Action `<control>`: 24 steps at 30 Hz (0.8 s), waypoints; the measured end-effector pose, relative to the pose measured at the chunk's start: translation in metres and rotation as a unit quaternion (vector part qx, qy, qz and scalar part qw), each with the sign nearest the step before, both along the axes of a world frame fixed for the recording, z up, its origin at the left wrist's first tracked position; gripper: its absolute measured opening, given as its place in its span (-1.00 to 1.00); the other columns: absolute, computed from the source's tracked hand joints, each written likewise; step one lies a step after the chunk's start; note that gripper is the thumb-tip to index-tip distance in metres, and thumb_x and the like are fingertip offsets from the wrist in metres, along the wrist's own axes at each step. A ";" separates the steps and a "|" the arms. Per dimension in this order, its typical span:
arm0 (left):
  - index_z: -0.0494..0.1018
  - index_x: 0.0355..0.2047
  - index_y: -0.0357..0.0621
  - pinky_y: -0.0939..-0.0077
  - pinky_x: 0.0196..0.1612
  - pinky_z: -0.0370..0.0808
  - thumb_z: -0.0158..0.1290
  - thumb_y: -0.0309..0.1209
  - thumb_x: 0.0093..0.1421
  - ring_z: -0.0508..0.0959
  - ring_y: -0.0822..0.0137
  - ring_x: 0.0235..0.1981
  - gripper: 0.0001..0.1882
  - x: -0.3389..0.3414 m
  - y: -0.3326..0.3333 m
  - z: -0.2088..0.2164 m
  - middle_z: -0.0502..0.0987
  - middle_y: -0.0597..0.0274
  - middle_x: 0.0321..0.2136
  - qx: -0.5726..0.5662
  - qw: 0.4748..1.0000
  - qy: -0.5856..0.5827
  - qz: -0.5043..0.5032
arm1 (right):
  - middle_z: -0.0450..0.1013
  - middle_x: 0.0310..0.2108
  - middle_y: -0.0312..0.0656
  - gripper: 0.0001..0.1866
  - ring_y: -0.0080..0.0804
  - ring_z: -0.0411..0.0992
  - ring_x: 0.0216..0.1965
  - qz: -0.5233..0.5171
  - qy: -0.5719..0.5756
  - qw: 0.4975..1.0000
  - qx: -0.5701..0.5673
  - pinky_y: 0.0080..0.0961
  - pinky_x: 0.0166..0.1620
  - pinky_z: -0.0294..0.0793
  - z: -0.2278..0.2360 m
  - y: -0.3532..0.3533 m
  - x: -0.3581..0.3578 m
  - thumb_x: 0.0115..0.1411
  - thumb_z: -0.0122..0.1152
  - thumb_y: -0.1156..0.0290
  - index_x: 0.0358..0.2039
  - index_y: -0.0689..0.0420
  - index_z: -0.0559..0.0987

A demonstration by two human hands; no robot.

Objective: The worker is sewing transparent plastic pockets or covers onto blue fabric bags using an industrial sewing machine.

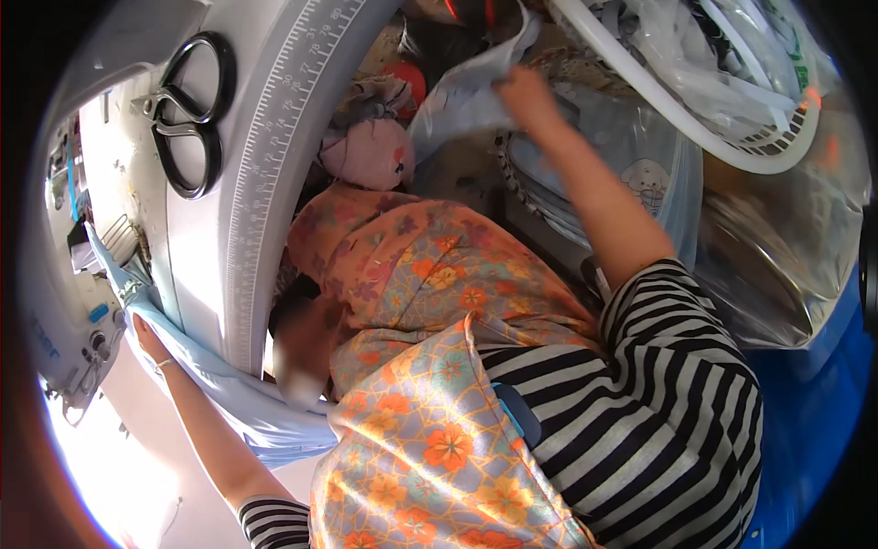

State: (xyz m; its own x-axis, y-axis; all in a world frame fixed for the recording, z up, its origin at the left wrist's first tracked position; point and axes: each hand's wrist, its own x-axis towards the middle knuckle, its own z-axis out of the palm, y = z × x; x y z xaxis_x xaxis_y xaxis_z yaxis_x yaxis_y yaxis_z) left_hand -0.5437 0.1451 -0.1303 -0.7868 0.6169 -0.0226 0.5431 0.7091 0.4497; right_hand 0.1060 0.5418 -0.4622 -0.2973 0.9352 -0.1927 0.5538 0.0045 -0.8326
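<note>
My left hand (pixel 149 341) is at the left, closed on the edge of a light blue cloth (pixel 206 361). The cloth hangs from beside the sewing machine (pixel 69 311) down toward my lap. Out to the upper right reaches my right hand (pixel 528 98), its fingers closed on a pale grey-white piece of fabric (pixel 466 96). That piece stretches from the hand down toward a pink bundle (pixel 370 154). Beneath my right forearm stands a clear plastic bag (pixel 677 151) with stacked pale pieces and a printed puppy. A floral apron (pixel 448 448) covers my front.
Black-handled scissors (pixel 219 82) lie on the grey table (pixel 197 247), whose edge carries a measuring scale (pixel 274 128). A white plastic basket (pixel 777 160) holding plastic bags is at the upper right. Blue plastic (pixel 814 421) stands below a shiny clear bag (pixel 759 265).
</note>
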 end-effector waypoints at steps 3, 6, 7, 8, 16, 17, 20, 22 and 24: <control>0.33 0.12 -0.24 0.44 -0.04 0.48 -0.18 -0.32 0.31 0.56 0.23 -0.13 -0.58 -0.012 -0.002 -0.008 0.53 0.05 -0.08 -0.043 0.992 0.114 -0.013 | 0.52 -0.38 0.07 -0.77 -0.06 0.51 -0.35 0.418 -0.173 0.886 -0.101 -0.16 -0.18 0.47 -0.008 -0.087 -0.025 0.04 0.08 0.40 -0.37 0.25 0.61; 0.35 0.11 -0.24 0.43 0.01 0.44 -0.16 -0.30 0.31 0.54 0.20 -0.08 -0.58 -0.015 0.000 -0.014 0.52 0.05 -0.05 -0.049 0.986 0.156 -0.023 | 0.55 -0.31 -0.05 -0.74 -0.21 0.51 -0.31 0.417 -0.063 0.883 -0.207 -0.26 -0.15 0.46 -0.013 -0.119 -0.016 0.04 0.15 0.37 -0.28 0.21 0.62; 0.36 0.11 -0.24 0.42 0.03 0.43 -0.15 -0.30 0.31 0.53 0.19 -0.07 -0.58 -0.014 0.002 -0.016 0.52 0.05 -0.04 -0.051 0.984 0.168 -0.025 | 0.56 -0.28 -0.11 -0.71 -0.28 0.51 -0.29 0.416 -0.009 0.872 -0.260 -0.31 -0.14 0.45 -0.007 -0.120 -0.008 0.04 0.18 0.35 -0.23 0.20 0.63; 0.36 0.11 -0.24 0.42 0.04 0.42 -0.14 -0.30 0.30 0.52 0.18 -0.05 -0.58 -0.012 0.005 -0.018 0.52 0.05 -0.03 -0.052 0.982 0.181 -0.031 | 0.56 -0.27 -0.16 -0.72 -0.31 0.51 -0.26 0.359 -0.073 0.892 -0.265 -0.35 -0.13 0.45 0.001 -0.109 0.011 0.03 0.19 0.40 -0.23 0.22 0.62; 0.40 0.08 -0.21 0.37 0.11 0.34 -0.16 -0.26 0.31 0.47 0.11 0.05 -0.58 -0.002 0.040 -0.043 0.50 0.04 0.01 -0.030 0.981 0.192 -0.007 | 0.52 -0.38 -0.17 -0.70 -0.31 0.50 -0.33 -0.182 0.116 0.907 -0.363 -0.41 -0.28 0.46 0.060 -0.066 0.240 -0.19 0.19 0.57 -0.33 0.24 0.56; 0.42 0.06 -0.20 0.37 0.10 0.35 -0.14 -0.26 0.30 0.48 0.11 0.04 -0.59 -0.002 0.044 -0.047 0.51 0.02 -0.01 -0.011 0.983 0.181 -0.014 | 0.52 -0.41 -0.15 -0.74 -0.27 0.51 -0.32 -0.261 0.054 0.897 -0.353 -0.39 -0.33 0.45 0.049 -0.076 0.267 -0.19 0.19 0.56 -0.38 0.23 0.56; 0.44 0.03 -0.21 0.36 0.09 0.36 -0.12 -0.26 0.30 0.49 0.10 0.02 -0.60 -0.002 0.056 -0.058 0.51 0.00 -0.02 0.007 0.983 0.184 -0.012 | 0.52 -0.43 0.01 -0.78 -0.07 0.50 -0.30 -0.145 -0.303 0.909 -0.247 -0.29 -0.29 0.45 0.009 -0.112 0.347 -0.16 0.15 0.55 -0.40 0.24 0.56; 0.46 0.00 -0.24 0.34 0.08 0.37 -0.11 -0.25 0.30 0.49 0.07 0.00 -0.61 0.000 0.064 -0.064 0.53 -0.02 -0.05 0.015 0.980 0.195 -0.038 | 0.51 -0.41 0.06 -0.77 0.01 0.50 -0.27 -0.175 -0.315 0.911 -0.198 -0.28 -0.24 0.46 -0.018 -0.138 0.385 -0.13 0.13 0.54 -0.38 0.25 0.57; 0.47 -0.02 -0.25 0.34 0.08 0.37 -0.10 -0.24 0.29 0.49 0.06 -0.01 -0.61 0.003 0.068 -0.067 0.53 -0.01 -0.06 0.020 0.978 0.204 -0.041 | 0.52 -0.31 0.15 -0.70 0.09 0.48 -0.20 0.152 -0.651 0.737 -0.102 -0.23 -0.14 0.45 -0.037 -0.147 0.406 -0.05 0.03 0.51 -0.27 0.27 0.57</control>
State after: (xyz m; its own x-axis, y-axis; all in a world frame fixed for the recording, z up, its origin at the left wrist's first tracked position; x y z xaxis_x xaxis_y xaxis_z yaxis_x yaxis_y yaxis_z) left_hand -0.5409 0.2130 -0.1972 -0.6734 0.6718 0.3087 0.7371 0.6419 0.2111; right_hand 0.5123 0.3951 -0.4996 0.0743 0.7763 -0.6260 0.8828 0.2407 0.4033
